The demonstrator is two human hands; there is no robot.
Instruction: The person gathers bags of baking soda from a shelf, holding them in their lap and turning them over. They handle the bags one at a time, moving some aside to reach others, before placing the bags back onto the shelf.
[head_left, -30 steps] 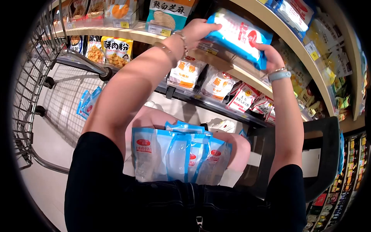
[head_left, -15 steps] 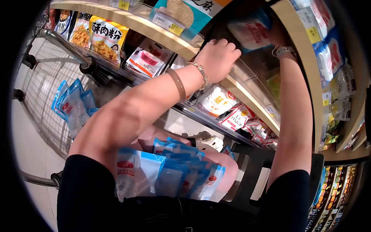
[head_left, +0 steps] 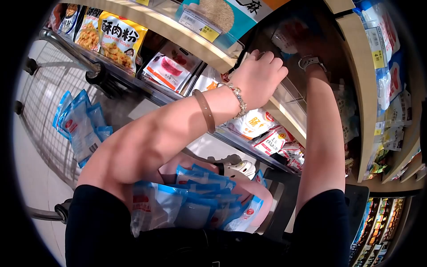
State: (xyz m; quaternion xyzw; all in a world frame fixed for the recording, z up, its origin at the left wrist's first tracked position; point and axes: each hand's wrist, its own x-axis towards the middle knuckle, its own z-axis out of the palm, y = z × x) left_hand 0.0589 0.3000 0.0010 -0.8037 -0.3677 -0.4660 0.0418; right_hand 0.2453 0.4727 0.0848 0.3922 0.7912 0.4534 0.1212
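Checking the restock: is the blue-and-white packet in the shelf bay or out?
In: the right hand holds the packet deep inside the shelf bay.

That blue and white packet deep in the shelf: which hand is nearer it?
Right. The right hand is on the blue and white packet inside the shelf; the left hand rests on the shelf edge, out in front of the packet.

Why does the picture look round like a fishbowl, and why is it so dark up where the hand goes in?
Head view: a fisheye lens bends the shelf edge and leaves black corners. Deep in the shelf it is shadowed, so the right hand and its packet look dim and blurry, while the left hand is bright and sharp.
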